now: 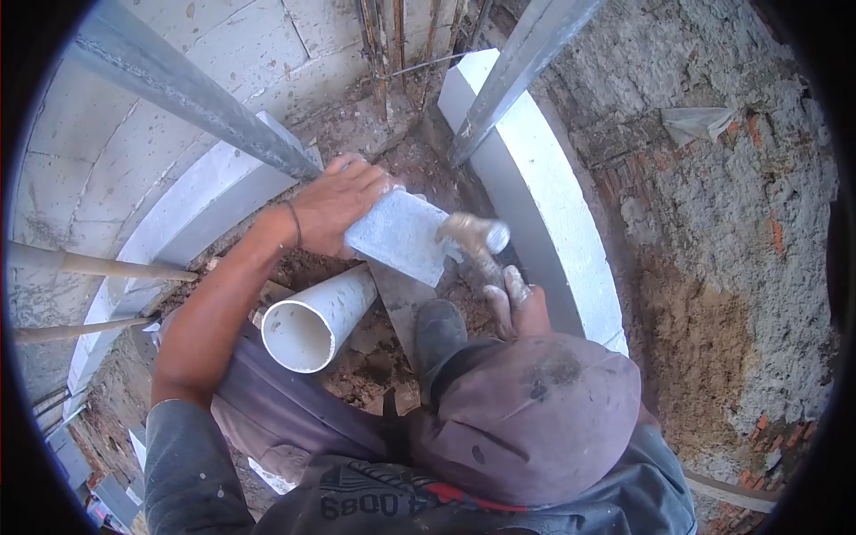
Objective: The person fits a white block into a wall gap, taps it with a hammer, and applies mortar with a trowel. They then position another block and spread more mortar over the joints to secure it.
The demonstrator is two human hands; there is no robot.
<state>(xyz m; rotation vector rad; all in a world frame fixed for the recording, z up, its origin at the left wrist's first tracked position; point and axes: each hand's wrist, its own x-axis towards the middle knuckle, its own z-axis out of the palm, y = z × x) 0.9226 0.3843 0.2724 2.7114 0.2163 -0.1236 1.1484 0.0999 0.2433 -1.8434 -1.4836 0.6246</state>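
My left hand (346,201) grips the far end of a pale grey block piece (397,234), holding it tilted above the dirt. The block's near right edge looks rough and chipped. In my right hand (519,308) is a hammer (475,234), its head blurred by motion and right at that chipped edge. My fingers wrap its short handle just in front of my bent knee (535,410). Below the block, a wide white plastic pipe (352,299) lies with its round mouth facing me. A dark boot (440,330) stands beside it.
Curved rows of white blocks stand left (214,183) and right (544,196). Two metal posts (196,102) (522,76) slant down inside them. Rusty rebar (379,62) rises at the back. Wooden poles (116,265) jut in from the left. Rough masonry (713,232) fills the right.
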